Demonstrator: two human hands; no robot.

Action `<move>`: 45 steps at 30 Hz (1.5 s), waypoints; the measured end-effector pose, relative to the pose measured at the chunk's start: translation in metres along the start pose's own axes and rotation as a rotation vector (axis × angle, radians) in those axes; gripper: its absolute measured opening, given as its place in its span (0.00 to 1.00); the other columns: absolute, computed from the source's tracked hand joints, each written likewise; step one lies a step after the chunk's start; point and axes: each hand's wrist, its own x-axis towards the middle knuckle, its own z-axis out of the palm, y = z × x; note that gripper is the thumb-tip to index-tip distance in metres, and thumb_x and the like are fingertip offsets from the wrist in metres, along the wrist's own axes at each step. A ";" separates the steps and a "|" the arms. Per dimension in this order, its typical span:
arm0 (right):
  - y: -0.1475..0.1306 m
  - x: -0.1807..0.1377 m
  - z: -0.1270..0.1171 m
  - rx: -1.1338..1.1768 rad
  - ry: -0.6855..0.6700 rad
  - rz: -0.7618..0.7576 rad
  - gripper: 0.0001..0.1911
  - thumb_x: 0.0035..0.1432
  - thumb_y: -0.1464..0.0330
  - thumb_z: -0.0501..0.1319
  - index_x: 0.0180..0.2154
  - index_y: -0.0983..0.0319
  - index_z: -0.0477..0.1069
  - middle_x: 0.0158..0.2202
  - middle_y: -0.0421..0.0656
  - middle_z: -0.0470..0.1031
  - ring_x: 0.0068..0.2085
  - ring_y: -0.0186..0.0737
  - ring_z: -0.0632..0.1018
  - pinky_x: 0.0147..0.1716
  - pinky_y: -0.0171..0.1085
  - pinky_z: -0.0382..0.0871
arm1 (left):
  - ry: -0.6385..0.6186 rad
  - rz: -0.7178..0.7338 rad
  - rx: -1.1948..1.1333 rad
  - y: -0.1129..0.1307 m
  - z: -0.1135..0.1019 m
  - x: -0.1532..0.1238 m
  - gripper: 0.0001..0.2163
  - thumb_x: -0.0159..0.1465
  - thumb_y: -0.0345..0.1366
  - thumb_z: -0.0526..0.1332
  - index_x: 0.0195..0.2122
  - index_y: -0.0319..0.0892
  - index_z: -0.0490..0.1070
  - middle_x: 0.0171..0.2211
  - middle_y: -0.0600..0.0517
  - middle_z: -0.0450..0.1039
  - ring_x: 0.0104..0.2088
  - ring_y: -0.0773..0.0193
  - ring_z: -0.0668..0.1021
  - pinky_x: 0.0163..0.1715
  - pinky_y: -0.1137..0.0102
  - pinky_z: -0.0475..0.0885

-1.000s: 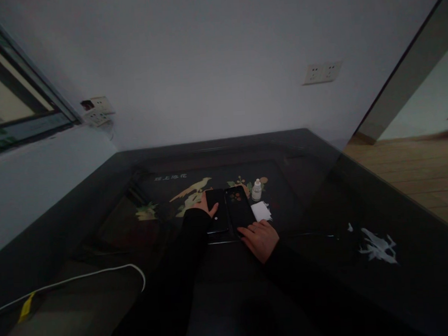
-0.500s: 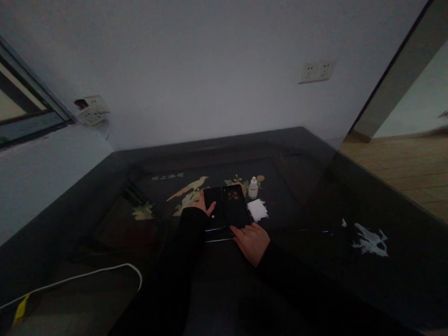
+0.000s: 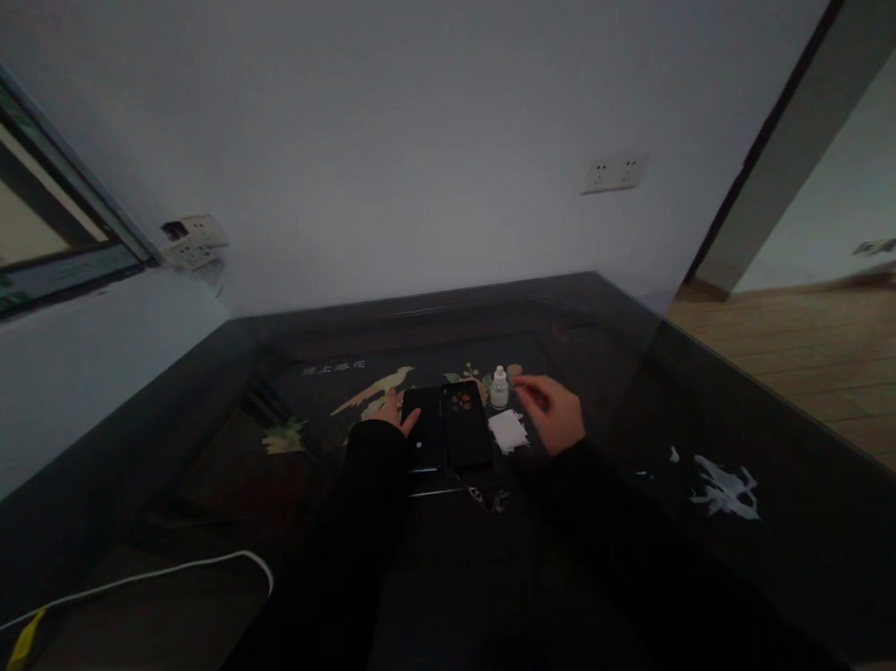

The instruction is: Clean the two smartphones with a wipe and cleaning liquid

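A black phone-sized slab (image 3: pixel 426 432) with a small white dot lies flat beside a black phone or phone case (image 3: pixel 469 440) that bears a flower-like mark near its top. At the left slab's outer edge rests my left hand (image 3: pixel 388 413), thumb and fingers spread, the thumb touching the edge. A strap with a charm (image 3: pixel 488 498) trails from the lower end. Upright to the right stands a small white-capped dropper bottle (image 3: pixel 500 390). My right hand (image 3: pixel 557 412) is just right of it, fingers curved with a gap; contact with the bottle is unclear. White wipes (image 3: pixel 508 431) lie below the bottle.
The dark glossy table (image 3: pixel 327 327) carries printed bird and flower pictures. Crumpled clear film (image 3: pixel 726 489) lies at the right. A white cable (image 3: pixel 160 571) with a yellow tag (image 3: pixel 24 641) runs at lower left. The wall (image 3: pixel 402 178) borders the far side.
My right hand has left the lower edge of the right black piece and moved up and right to the bottle, uncovering the strap. My left hand stays at the left slab.
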 end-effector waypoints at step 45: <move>0.002 0.069 0.019 -0.331 -0.372 0.084 0.12 0.47 0.66 0.63 0.37 0.59 0.70 0.35 0.41 0.73 0.34 0.36 0.73 0.31 0.32 0.61 | 0.065 0.425 -0.438 0.116 0.051 0.030 0.18 0.48 0.49 0.61 0.37 0.46 0.71 0.32 0.54 0.75 0.35 0.63 0.76 0.37 0.72 0.66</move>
